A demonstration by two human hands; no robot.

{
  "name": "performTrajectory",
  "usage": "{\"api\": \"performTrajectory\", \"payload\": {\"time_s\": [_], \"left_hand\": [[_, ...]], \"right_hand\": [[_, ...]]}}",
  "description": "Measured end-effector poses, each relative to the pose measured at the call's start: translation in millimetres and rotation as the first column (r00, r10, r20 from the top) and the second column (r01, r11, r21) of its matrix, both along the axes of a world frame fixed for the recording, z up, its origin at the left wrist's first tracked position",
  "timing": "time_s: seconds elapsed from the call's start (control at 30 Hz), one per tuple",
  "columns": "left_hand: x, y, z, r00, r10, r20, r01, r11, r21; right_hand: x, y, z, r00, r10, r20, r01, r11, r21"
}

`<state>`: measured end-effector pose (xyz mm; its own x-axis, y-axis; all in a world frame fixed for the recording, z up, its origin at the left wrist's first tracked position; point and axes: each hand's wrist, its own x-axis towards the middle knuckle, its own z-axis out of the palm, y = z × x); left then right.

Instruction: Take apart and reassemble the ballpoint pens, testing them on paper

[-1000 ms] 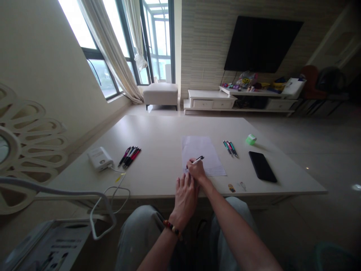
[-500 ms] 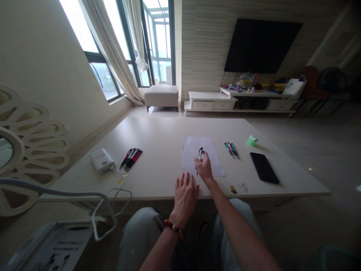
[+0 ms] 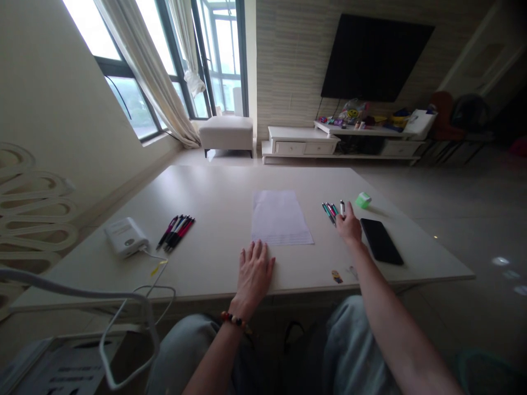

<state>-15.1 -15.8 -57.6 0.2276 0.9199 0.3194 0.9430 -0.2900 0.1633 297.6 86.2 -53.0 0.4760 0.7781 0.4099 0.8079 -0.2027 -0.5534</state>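
My right hand (image 3: pixel 349 226) is closed on a pen (image 3: pixel 342 207) with a pale barrel, over the right side of the table. Just left of it lie several pens (image 3: pixel 328 212) in green, pink and dark tones, side by side. My left hand (image 3: pixel 256 269) rests flat with fingers spread, its fingertips at the near left edge of a white sheet of paper (image 3: pixel 280 216). A beaded bracelet circles the left wrist. To the left, a bunch of several pens (image 3: pixel 177 233) with purple, blue, black and red barrels lies on the table (image 3: pixel 218 197).
A black phone (image 3: pixel 381 241) and a small green-and-white object (image 3: pixel 363 200) lie right of my right hand. A sticker (image 3: pixel 336 276) sits near the front edge. At far left, a white power adapter (image 3: pixel 127 237) trails a cable (image 3: pixel 156 280) over the edge.
My right hand has moved right with the pen, from above the paper to beside the small group of pens. My left hand stays at the paper's edge. The view has shifted slightly.
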Motion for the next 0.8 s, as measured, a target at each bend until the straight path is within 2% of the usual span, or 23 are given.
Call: {"api": "performTrajectory", "payload": {"time_s": [0.1, 0.27, 0.47, 0.57, 0.67, 0.8], "left_hand": [[1.6, -1.2, 1.5, 1.000, 0.005, -0.003, -0.005, 1.000, 0.004], [1.9, -2.1, 5.8, 1.000, 0.013, -0.002, -0.013, 1.000, 0.002], [5.0, -3.5, 2.7, 1.000, 0.005, 0.026, -0.005, 1.000, -0.010], [-1.2, 1.6, 8.2, 0.994, 0.021, 0.104, -0.023, 1.000, 0.013], [-33.2, 18.4, 27.1, 0.969, 0.137, 0.206, -0.156, 0.985, 0.077], [-109.1, 47.2, 55.0, 0.882, 0.403, 0.245, -0.439, 0.892, 0.112]], "right_hand": [[26.5, 7.8, -10.8, 0.994, -0.080, 0.077, 0.084, 0.995, -0.048], [41.4, 20.8, -29.4, 0.990, -0.053, 0.132, 0.064, 0.994, -0.085], [47.6, 26.1, -36.8, 0.996, 0.017, 0.089, -0.019, 1.000, 0.024], [47.3, 23.0, -36.7, 1.000, -0.009, 0.029, 0.006, 0.991, 0.130], [44.0, 15.0, -35.8, 0.999, -0.030, -0.031, 0.037, 0.969, 0.243], [35.5, -1.7, -28.1, 0.993, 0.020, -0.114, 0.017, 0.950, 0.311]]}}
